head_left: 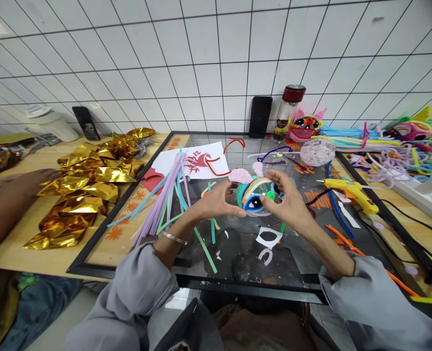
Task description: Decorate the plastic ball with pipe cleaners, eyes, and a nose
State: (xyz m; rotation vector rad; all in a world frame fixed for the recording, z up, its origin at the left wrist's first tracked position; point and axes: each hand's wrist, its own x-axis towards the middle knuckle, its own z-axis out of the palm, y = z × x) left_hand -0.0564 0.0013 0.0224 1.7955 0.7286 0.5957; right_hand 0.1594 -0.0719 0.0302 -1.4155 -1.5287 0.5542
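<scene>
"Teal, blue and orange fuzzy strands curve over the figure (250,189). Position?"

"Between both hands, over the glass panel (234,251), roughly centred before the person. Two-sided support probably stops so round a form from rolling."

"Grip?"

"Left hand (218,201) curls at one side, thumb low. Right hand (288,201) cups the other, thumb on the front beside the green nose (270,195). Neither covers the big blue eye (254,203); likely held this way to keep the face in view. Hidden fingertips: cannot tell."

"Texture?"

"Ears (239,176) pale pink, ridged, plush; eye smooth, glossy."

"Surroundings?"

"White cutout (261,239), flat, with an oval opening, near the figure. Stems (170,187), thin and fuzzy, fan out on the left. Yellow glue gun (355,191), hard plastic, lies on the right, presumably for easy reach. Crinkled gold foil (75,207) sits farther left."
</scene>
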